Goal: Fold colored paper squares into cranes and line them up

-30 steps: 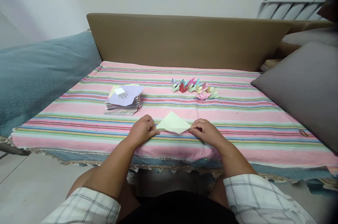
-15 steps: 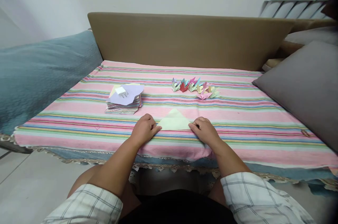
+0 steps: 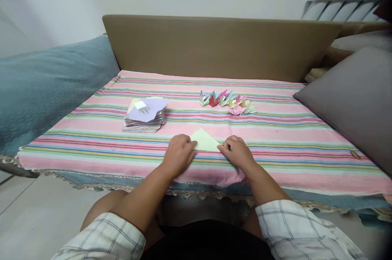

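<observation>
A pale green sheet of origami paper (image 3: 204, 140), folded into a triangle, lies on the striped cloth (image 3: 101, 155) with its point away from me. My right hand (image 3: 236, 150) pinches its right corner between thumb and fingers. Over the left part of the triangle is my left hand (image 3: 180, 153), fingers curled and thumb pressed on the paper near the folded bottom edge. The left corner is hidden beneath that hand.
Several folded paper cranes (image 3: 226, 102) stand in a cluster beyond the paper. To the left is a stack of coloured paper (image 3: 145, 123) with a white plug adapter (image 3: 141, 107) on top. A grey cushion (image 3: 352, 104) lies at right, before a brown backrest (image 3: 214, 47).
My left hand has slid right, from the triangle's left corner inward along its bottom edge, covering more of the paper. My right hand has stayed at the right corner.
</observation>
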Action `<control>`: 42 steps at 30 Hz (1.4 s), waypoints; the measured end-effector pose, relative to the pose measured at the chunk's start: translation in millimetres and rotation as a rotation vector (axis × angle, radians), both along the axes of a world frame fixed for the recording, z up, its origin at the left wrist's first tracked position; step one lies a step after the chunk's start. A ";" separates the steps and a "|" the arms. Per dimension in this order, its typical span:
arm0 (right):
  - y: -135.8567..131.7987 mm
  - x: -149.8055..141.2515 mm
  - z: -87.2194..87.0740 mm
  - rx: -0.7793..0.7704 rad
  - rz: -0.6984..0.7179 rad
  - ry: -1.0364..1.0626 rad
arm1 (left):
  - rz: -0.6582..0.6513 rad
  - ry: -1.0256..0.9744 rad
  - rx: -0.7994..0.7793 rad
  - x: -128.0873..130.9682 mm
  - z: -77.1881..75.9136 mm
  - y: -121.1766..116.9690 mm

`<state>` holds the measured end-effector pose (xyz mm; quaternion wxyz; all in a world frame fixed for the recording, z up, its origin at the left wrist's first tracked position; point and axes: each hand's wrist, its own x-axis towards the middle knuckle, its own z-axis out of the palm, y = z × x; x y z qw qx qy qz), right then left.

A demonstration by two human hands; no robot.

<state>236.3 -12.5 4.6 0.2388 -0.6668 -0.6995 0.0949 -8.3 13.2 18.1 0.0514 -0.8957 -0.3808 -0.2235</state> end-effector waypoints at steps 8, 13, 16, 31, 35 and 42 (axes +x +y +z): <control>0.5 2.0 -0.9 0.017 -0.003 0.000 | -0.106 0.199 -0.095 24.9 -6.2 -25.6; -6.5 -5.7 4.3 0.150 -0.031 -0.045 | -0.086 0.202 -0.120 23.9 -7.1 -24.3; -17.2 -21.3 6.1 0.250 0.047 -0.091 | -0.081 0.190 -0.119 23.9 -8.2 -24.7; -36.1 -18.7 -5.5 0.201 0.062 -0.225 | 0.012 0.137 -0.219 15.4 -2.3 -24.4; -38.4 -9.5 -3.0 0.131 0.025 -0.208 | 0.080 0.166 -0.254 2.0 6.0 -24.2; -39.0 4.5 0.7 0.037 -0.035 -0.214 | 0.234 0.243 -0.323 -24.2 21.6 -19.4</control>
